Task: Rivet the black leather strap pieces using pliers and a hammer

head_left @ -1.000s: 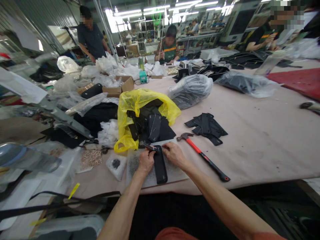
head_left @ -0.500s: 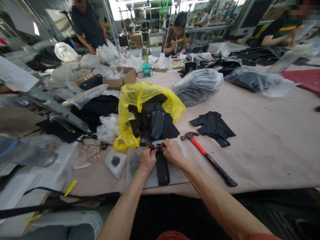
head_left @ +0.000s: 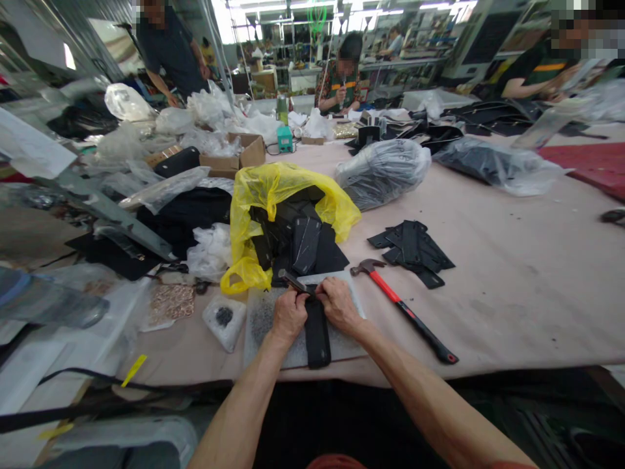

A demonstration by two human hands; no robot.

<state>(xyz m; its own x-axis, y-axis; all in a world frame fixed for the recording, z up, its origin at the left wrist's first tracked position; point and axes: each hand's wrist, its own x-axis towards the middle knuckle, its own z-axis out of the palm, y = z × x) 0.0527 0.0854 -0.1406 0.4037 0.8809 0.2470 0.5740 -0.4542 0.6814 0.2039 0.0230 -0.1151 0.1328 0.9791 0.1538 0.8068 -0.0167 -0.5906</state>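
My left hand (head_left: pixel 290 314) and my right hand (head_left: pixel 338 303) are close together, fingers pinched at the far end of a flat black panel (head_left: pixel 318 339). The panel lies lengthwise towards me on a pale, speckled board (head_left: pixel 266 326). A short metal rod-like tool (head_left: pixel 291 280) slants just beyond my left fingertips; whether those fingers touch it I cannot tell. What sits between my fingertips at the panel's end is hidden. To the right of the board lies a claw hammer (head_left: pixel 403 309) with a red and black handle.
A yellow plastic bag (head_left: pixel 288 176) full of black panels opens towards me behind the board. More black panels (head_left: pixel 415 251) are piled beyond the hammer. A small white block with a dark hollow (head_left: pixel 224 319) and a bag of copper-coloured bits (head_left: pixel 172 303) lie left. Other people work farther back.
Both hands stay at the panel's far end, with the right fingers shifted slightly. The whole view has moved a little; the hammer and piles lie as before.
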